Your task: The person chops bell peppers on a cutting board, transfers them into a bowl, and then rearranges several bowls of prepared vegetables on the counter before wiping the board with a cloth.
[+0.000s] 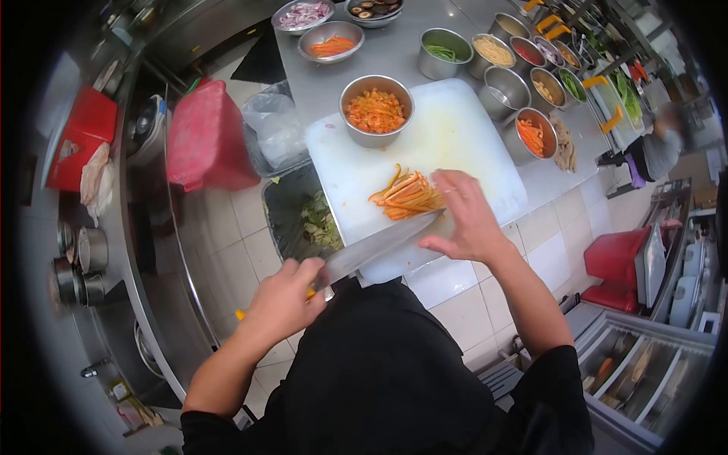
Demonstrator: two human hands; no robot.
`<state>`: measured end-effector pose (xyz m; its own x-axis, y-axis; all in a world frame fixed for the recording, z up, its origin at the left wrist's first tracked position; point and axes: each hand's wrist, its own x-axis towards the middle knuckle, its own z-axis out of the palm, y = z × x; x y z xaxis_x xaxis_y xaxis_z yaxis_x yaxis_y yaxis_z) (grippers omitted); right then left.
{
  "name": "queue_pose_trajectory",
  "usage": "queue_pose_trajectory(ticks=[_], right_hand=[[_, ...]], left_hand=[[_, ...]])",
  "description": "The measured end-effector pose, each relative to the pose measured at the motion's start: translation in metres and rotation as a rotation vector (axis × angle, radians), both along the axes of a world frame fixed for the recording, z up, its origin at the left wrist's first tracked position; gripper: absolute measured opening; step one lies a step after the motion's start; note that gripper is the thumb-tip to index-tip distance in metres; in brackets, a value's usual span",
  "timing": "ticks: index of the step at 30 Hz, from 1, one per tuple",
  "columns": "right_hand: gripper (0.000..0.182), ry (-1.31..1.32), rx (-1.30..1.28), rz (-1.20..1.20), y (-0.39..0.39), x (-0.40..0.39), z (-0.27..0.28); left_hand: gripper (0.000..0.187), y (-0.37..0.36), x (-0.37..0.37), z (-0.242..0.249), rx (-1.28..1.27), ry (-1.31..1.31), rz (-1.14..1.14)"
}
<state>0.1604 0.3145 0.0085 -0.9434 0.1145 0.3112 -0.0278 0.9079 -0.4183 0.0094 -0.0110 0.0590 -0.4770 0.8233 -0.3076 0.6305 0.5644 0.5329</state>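
Observation:
My left hand (287, 298) is wrapped round the yellow handle of a kitchen knife (379, 248). Its broad blade slants up to the right over the near edge of a white cutting board (485, 144). Beside the blade lies a pile of orange pepper strips (409, 196). My right hand (472, 216) is over the board's right part, fingertips by the end of the pile, thumb spread apart and nothing held. Farther back on the board stands a steel bowl (377, 142) of diced orange vegetable pieces.
Steel pots of cut vegetables, such as a pot of orange strips (532, 136), line the counter behind and to the right. A bin with green scraps (318, 220) stands left of the board, near a red container (208, 136). A person (658, 155) is at far right.

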Motion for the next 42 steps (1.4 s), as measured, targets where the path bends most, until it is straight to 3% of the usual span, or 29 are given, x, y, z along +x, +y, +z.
queue_pose_trajectory(ticks=[3, 9, 12, 15, 19, 22, 25, 28, 31, 34, 37, 42], right_hand=[[0.102, -0.045, 0.108, 0.019, 0.016, 0.002, -0.019], [0.090, -0.086, 0.233, 0.406, 0.025, -0.059, -0.043], [0.078, -0.108, 0.168, 0.245, 0.025, -0.062, -0.062], [0.072, -0.192, 0.159, -0.290, -0.020, -0.056, -0.069], [0.075, -0.313, 0.066, -0.639, -0.065, -0.068, -0.060], [0.078, -0.391, 0.062, -0.617, -0.066, -0.065, -0.041], [0.079, -0.178, 0.197, -0.516, -0.054, -0.059, -0.046], [0.073, -0.317, -0.001, -0.395, -0.040, -0.065, -0.050], [0.062, -0.234, 0.006, -0.372, -0.038, -0.061, -0.054], [0.045, 0.070, -0.076, -0.280, -0.038, -0.062, -0.062], [0.027, 0.138, -0.055, -0.219, -0.035, -0.065, -0.071], [0.017, 0.199, -0.069, -0.212, -0.037, -0.069, -0.079]], left_hand=[[0.036, -0.023, 0.001, -0.001, 0.059, -0.106, 0.144], [0.035, -0.016, 0.003, -0.013, -0.101, -0.283, 0.428], [0.037, -0.003, 0.002, -0.025, -0.096, -0.234, 0.375], [0.035, 0.008, -0.001, -0.039, -0.010, -0.112, 0.281], [0.034, 0.037, -0.010, -0.033, -0.063, -0.017, 0.179], [0.030, 0.036, -0.017, -0.036, -0.003, -0.016, 0.116], [0.024, 0.038, -0.027, -0.042, 0.067, 0.011, 0.123], [0.021, 0.051, -0.030, -0.032, -0.076, -0.029, 0.060], [0.019, 0.051, -0.027, -0.030, -0.119, 0.013, 0.033], [0.018, 0.055, -0.027, -0.038, -0.168, 0.058, 0.035], [0.016, 0.051, -0.018, -0.022, -0.145, 0.127, 0.020], [0.016, 0.063, -0.017, -0.032, -0.214, 0.130, -0.014]])
